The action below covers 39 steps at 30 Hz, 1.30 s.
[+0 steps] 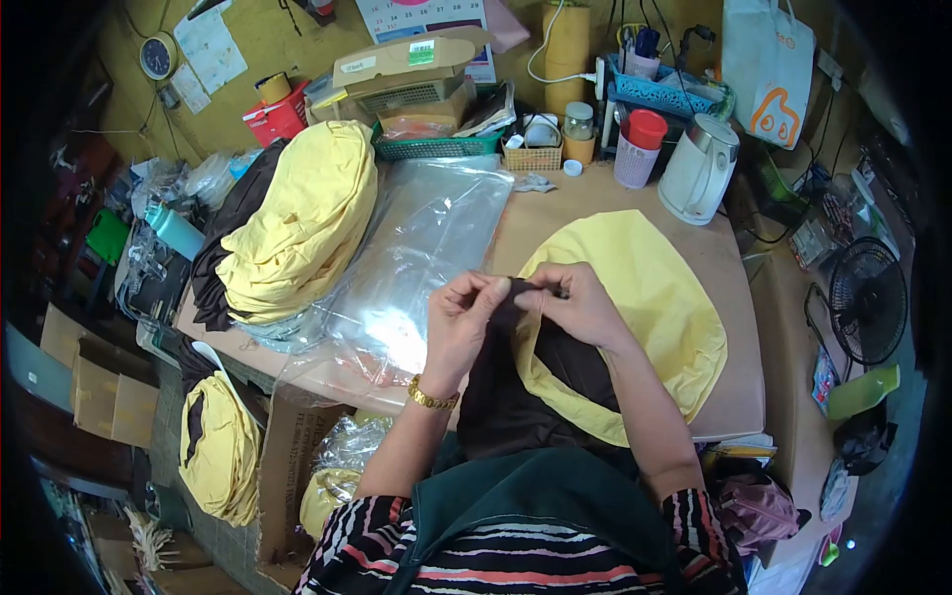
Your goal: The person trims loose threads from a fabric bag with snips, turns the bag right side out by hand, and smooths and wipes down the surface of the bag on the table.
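Observation:
A sewn cloth piece, yellow (654,288) on one face and dark brown (565,372) on the other, lies over the front of the table and hangs down to my lap. My left hand (461,322) pinches its dark edge between thumb and fingers. Close beside it, my right hand (580,302) pinches the same edge, with the thumbs almost meeting. The yellow part spreads out rounded behind and right of my right hand. What the fingertips press together is partly hidden.
Clear plastic sheets (426,228) lie left of my hands, next to a tall stack of yellow cloth pieces (307,208). At the back stand a white kettle (694,174), a green basket (436,147) and jars. A cardboard box (288,476) sits below left; a black fan (868,297) stands right.

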{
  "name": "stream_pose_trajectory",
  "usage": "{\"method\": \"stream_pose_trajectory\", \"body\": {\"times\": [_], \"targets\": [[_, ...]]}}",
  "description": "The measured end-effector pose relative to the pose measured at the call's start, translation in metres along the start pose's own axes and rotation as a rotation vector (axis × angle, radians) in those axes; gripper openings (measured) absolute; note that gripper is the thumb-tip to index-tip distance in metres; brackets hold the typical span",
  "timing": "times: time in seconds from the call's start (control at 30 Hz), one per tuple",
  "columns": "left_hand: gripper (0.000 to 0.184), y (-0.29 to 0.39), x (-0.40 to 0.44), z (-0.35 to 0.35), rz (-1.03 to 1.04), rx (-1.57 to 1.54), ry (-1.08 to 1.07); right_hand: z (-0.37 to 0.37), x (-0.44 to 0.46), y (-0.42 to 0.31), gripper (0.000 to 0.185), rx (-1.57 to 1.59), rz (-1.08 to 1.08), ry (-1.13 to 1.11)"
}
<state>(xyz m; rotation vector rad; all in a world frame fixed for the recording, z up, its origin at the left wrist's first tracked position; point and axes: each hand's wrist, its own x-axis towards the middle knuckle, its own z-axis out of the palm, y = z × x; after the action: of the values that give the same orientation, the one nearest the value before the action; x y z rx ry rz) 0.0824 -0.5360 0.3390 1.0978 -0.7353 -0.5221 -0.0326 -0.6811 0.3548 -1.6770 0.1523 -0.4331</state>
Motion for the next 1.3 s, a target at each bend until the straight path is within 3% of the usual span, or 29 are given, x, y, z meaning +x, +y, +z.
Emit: {"method": "stream_pose_trajectory", "body": {"times": [0.03, 0.1, 0.2, 0.23, 0.27, 0.33, 0.37, 0.4, 0.47, 0.7, 0.77, 0.8, 0.87, 0.97, 1.3], "targets": [[0.012, 0.0, 0.004, -0.007, 0.002, 0.002, -0.005, -0.002, 0.002, -0.001, 0.021, -0.158, 0.02, 0.101], [0.013, 0.003, 0.012, -0.029, 0.116, 0.285, 0.185, -0.008, 0.003, -0.003, 0.021, -0.199, 0.008, 0.146], [0.018, 0.026, 0.016, -0.041, 0.057, 0.253, 0.175, -0.008, 0.003, -0.009, 0.021, -0.233, 0.006, 0.193], [0.03, 0.03, 0.018, -0.029, 0.18, 0.356, 0.165, -0.006, 0.003, -0.01, 0.022, -0.241, 0.008, 0.194], [0.03, 0.033, 0.016, -0.021, 0.177, 0.359, 0.171, -0.004, 0.003, -0.009, 0.022, -0.25, 0.011, 0.192], [0.036, 0.038, 0.014, -0.012, 0.141, 0.697, -0.122, -0.002, 0.004, -0.007, 0.021, -0.259, 0.005, 0.179], [0.028, 0.024, 0.018, -0.02, 0.071, 0.639, -0.22, -0.002, 0.003, -0.007, 0.021, -0.271, -0.003, 0.175], [0.028, 0.021, 0.018, -0.022, 0.069, 0.639, -0.217, -0.003, 0.003, -0.007, 0.021, -0.271, -0.001, 0.171], [0.017, 0.019, 0.02, -0.024, -0.121, 0.333, -0.145, -0.006, 0.002, -0.007, 0.021, -0.268, 0.015, 0.166], [0.02, 0.003, 0.016, -0.018, -0.259, -0.194, -0.071, -0.001, 0.002, -0.004, 0.02, -0.283, 0.036, 0.175], [0.02, 0.002, 0.015, -0.015, -0.252, -0.315, -0.076, 0.01, 0.0, -0.009, 0.018, -0.47, -0.195, 0.444], [0.02, 0.003, 0.015, -0.013, -0.25, -0.316, -0.074, 0.013, -0.002, -0.013, 0.019, -0.536, -0.27, 0.536], [0.02, 0.005, 0.015, -0.011, -0.255, -0.313, -0.063, 0.014, -0.009, -0.024, 0.032, -0.838, -0.413, 0.505], [0.021, 0.0, 0.018, -0.012, -0.235, -0.273, -0.07, 0.022, -0.019, -0.044, 0.032, -1.081, -0.547, 0.472], [0.024, 0.006, 0.013, -0.005, -0.2, -0.148, -0.078, 0.024, -0.012, -0.045, 0.028, -1.145, -0.557, 0.431]]}}
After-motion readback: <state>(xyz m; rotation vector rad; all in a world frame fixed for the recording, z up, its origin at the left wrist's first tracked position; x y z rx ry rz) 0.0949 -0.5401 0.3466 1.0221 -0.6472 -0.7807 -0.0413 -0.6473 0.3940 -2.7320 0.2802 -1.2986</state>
